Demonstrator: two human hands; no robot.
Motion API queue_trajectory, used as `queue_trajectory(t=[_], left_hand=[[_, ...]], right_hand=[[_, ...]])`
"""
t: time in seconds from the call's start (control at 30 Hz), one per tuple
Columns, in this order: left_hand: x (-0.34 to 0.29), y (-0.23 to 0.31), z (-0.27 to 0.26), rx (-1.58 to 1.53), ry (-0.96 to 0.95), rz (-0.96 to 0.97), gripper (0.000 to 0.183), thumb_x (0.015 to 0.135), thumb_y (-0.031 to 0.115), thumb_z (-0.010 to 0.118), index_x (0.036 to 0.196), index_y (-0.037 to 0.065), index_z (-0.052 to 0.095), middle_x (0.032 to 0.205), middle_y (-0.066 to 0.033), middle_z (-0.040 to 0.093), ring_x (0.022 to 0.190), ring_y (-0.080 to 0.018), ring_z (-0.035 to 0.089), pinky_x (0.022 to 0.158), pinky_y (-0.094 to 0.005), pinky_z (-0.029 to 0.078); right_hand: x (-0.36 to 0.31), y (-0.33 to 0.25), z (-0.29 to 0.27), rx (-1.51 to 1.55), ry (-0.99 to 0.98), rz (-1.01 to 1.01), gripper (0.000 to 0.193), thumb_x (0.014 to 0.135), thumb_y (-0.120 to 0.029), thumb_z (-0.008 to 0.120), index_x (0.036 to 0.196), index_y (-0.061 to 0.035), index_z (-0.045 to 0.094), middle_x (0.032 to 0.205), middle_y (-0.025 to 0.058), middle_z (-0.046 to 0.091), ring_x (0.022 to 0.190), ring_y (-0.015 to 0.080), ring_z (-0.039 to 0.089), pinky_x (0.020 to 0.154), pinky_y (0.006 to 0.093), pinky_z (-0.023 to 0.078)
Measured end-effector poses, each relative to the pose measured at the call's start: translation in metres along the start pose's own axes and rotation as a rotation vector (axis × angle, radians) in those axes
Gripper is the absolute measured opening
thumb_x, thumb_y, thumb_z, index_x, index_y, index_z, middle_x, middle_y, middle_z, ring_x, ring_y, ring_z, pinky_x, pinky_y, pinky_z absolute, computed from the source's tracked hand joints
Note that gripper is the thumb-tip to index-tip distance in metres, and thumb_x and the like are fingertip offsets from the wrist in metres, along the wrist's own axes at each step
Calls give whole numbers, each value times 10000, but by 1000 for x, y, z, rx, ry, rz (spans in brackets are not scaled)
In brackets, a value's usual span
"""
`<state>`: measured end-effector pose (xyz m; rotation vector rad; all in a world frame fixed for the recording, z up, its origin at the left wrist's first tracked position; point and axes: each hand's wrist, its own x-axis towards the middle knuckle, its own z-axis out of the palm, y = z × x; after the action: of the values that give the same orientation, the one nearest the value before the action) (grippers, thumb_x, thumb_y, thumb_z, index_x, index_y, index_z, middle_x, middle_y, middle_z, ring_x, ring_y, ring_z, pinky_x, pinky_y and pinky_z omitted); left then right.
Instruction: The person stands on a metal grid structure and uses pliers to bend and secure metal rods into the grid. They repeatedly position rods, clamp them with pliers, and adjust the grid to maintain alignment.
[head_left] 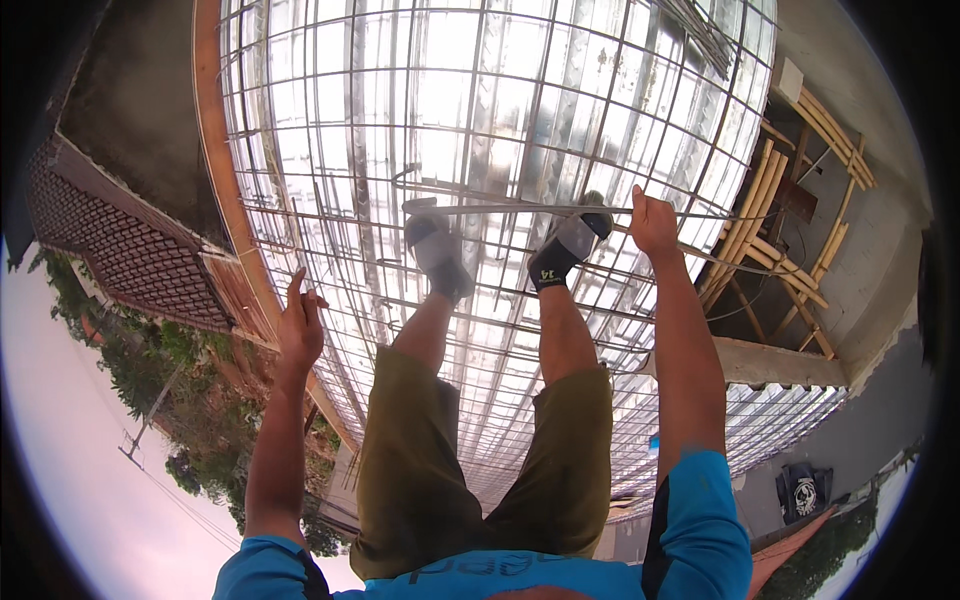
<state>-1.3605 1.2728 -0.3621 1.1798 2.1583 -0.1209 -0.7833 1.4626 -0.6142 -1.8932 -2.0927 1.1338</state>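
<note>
My right hand (pixel 655 222) is closed around thin steel rebar rods (pixel 500 209) held crosswise in front of my feet. Their bent, hooked ends lie to the left, by my left foot, and the other ends run out to the right past my hand. My left hand (pixel 303 322) hangs in the air near the left edge of the deck, fingers apart, holding nothing. Under the rods spreads a tied rebar mesh (pixel 467 130) over shiny corrugated metal decking (pixel 420 90). I stand on it in dark and grey socks or shoes (pixel 565 245).
An orange-brown edge board (pixel 215 150) borders the deck on the left, with a tiled roof (pixel 135 235) and trees beyond. To the right is an opening with bamboo poles (pixel 765 205) and a concrete ledge. Loose bars (pixel 700 35) lie on the mesh at far right. A black bag (pixel 803 492) rests lower right.
</note>
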Motion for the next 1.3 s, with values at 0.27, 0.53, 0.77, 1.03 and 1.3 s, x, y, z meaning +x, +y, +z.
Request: queue_trajectory(t=[0.27, 0.53, 0.77, 1.03, 1.3], left_hand=[[21, 77, 97, -218, -515, 363, 213, 1004, 285, 738, 951, 80, 761, 899, -123, 757, 818, -357, 718, 753, -477, 576], [132, 124, 191, -227, -537, 939, 207, 969, 262, 784, 906, 65, 797, 842, -94, 746, 851, -305, 720, 806, -434, 574], [194, 148, 289, 187, -611, 1002, 229, 989, 342, 735, 952, 130, 813, 922, -100, 760, 974, -329, 715, 942, -509, 508], [230, 131, 361, 462, -592, 1314, 287, 1044, 398, 646, 1035, 123, 731, 972, -98, 746, 1044, -336, 702, 966, -554, 479], [279, 156, 377, 618, -738, 1500, 320, 1051, 400, 639, 1097, 86, 681, 1040, -148, 709, 1065, -381, 691, 889, -567, 544]], right_hand=[[8, -15, 12, 15, 72, 178, 679, 1160, -408, 400, 700, 44, 612, 689, 310, 621, 693, 538, 616, 703, 595, 473], [38, -57, 58, -189, 347, -133, 599, 1108, -264, 503, 554, -48, 572, 540, 210, 584, 466, 450, 555, 502, 552, 444], [49, -58, 51, -87, 479, -31, 564, 1072, -306, 541, 572, -73, 660, 543, 199, 610, 485, 426, 608, 518, 499, 504], [4, -49, -20, 14, 468, -27, 542, 1067, -329, 523, 616, -67, 672, 585, 196, 620, 560, 444, 624, 589, 524, 520], [1, -49, -54, 51, 412, 63, 672, 1095, -427, 436, 607, -12, 639, 631, 268, 625, 698, 489, 662, 756, 561, 539]])
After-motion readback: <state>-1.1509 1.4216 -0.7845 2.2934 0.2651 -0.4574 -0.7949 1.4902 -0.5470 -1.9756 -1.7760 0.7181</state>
